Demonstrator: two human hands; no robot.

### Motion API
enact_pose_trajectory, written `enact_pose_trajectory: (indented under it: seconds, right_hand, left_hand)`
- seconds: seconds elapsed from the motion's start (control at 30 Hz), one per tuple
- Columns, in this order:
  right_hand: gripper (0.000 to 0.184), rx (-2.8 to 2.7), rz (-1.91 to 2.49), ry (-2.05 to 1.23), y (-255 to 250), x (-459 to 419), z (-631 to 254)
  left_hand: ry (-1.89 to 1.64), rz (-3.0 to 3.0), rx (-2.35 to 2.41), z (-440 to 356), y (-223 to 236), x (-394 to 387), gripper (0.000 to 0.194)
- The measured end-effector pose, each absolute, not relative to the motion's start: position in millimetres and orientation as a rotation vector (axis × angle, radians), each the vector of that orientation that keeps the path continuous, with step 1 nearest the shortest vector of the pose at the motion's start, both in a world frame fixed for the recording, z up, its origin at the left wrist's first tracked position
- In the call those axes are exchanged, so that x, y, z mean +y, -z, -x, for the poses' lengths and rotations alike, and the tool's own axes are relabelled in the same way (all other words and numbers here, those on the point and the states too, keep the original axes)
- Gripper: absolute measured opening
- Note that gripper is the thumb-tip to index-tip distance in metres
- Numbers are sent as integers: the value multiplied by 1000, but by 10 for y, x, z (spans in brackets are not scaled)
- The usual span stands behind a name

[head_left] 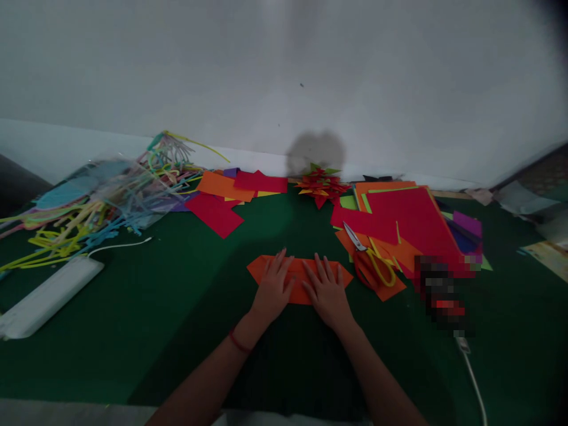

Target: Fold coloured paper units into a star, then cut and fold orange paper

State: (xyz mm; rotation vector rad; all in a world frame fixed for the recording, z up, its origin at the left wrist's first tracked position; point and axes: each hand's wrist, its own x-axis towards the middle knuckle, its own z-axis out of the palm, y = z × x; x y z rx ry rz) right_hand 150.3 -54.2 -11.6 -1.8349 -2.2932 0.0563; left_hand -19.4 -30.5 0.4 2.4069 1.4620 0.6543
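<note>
A folded orange paper (300,294) lies flat on the green tabletop, with pointed ends at left and right and a crease running along it. Over its left half rests my left hand (273,289), fingers stretched out and pressing down on the paper. My right hand (327,291) lies flat on the right half with its fingers spread. The two thumbs point toward each other with a small gap between them. Just right of the paper, scissors (375,266) with yellow and red handles sit on orange and red sheets.
Behind the hands stands a spiky red, orange and green folded-paper piece (320,186). Red sheets (408,219) are stacked at right, and cut paper pieces (217,213) lie left. Pipe cleaners (57,236) and a white power strip (53,299) occupy the far left. A cable (474,378) runs at right.
</note>
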Motion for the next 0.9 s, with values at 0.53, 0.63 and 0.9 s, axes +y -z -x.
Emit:
enact_pose_trajectory:
  seconds: [0.53,0.63,0.9]
  right_hand:
    - [32,-2086,1405,-155,5,-705,-1756]
    - [31,-2216,1277,-307,7,-746,-1834]
    - [39,-2370,1234,-413,-80,-711,-1844]
  left_hand:
    - [-494,-2569,1066,538,-51,-441,46]
    - [-467,-2581,997,588,-83,-411,42]
    - [-521,-2791,798,625,-110,-356,24]
